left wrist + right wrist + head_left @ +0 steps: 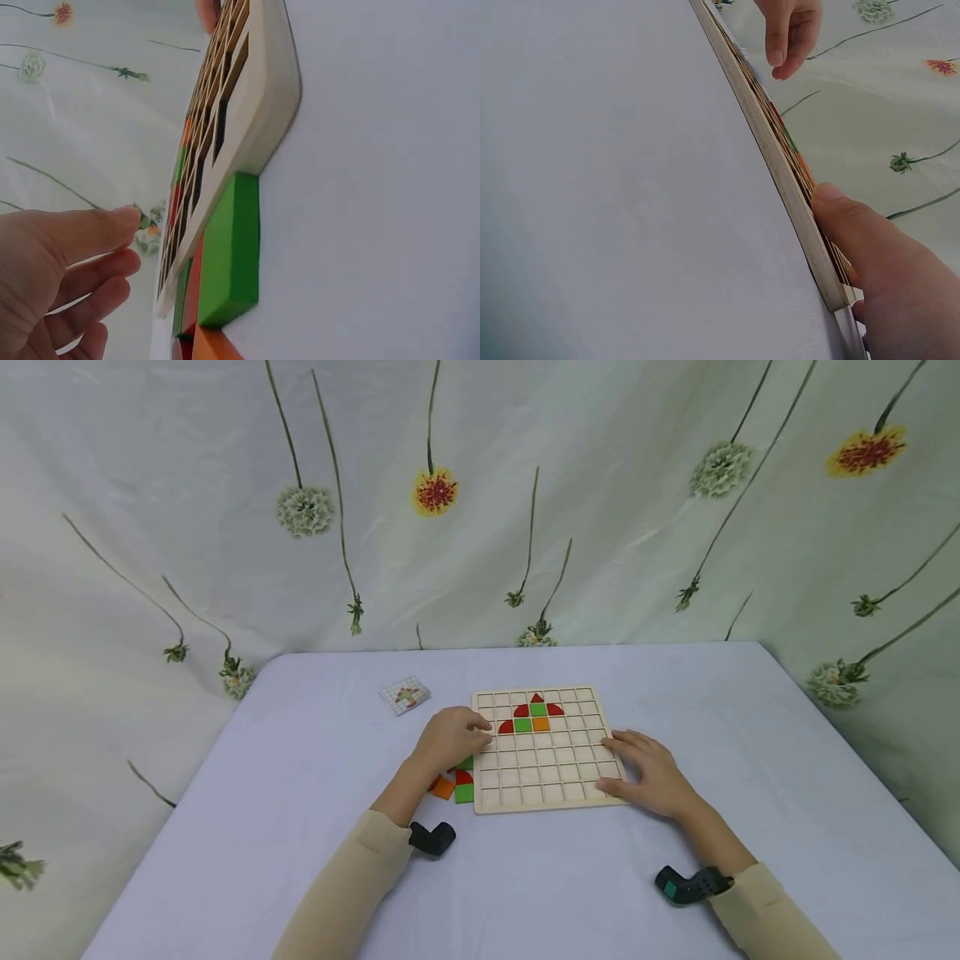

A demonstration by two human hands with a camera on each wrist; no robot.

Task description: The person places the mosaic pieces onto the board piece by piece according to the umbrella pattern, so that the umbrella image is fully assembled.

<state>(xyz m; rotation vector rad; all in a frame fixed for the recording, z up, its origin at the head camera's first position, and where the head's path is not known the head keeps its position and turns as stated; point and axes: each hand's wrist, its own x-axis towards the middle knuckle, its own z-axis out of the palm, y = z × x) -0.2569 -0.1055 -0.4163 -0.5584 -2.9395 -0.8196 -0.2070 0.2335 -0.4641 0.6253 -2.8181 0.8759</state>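
Observation:
A light wooden grid board (pixel 525 774) lies on the table. Several tiles sit in its upper cells: a red triangle (pixel 537 699) on top, red curved pieces (pixel 555 709), green squares (pixel 522 726) and an orange square (pixel 541 724). My left hand (pixel 450 739) hovers over the board's left edge; its thumb and fingers are apart, with nothing between them in the left wrist view. At the board's right side, my right hand (pixel 652 777) rests its thumb (pixel 840 202) and fingertips on the edge area. Loose tiles (pixel 464 793) lie beside the left edge, partly hidden by my left arm.
A small pattern card (pixel 405 695) with a coloured grid picture lies behind and left of the board. White cloth covers the table (pixel 247 827). Behind it hangs a flower-printed curtain (pixel 622 568). Both wrists wear black devices (pixel 693 885).

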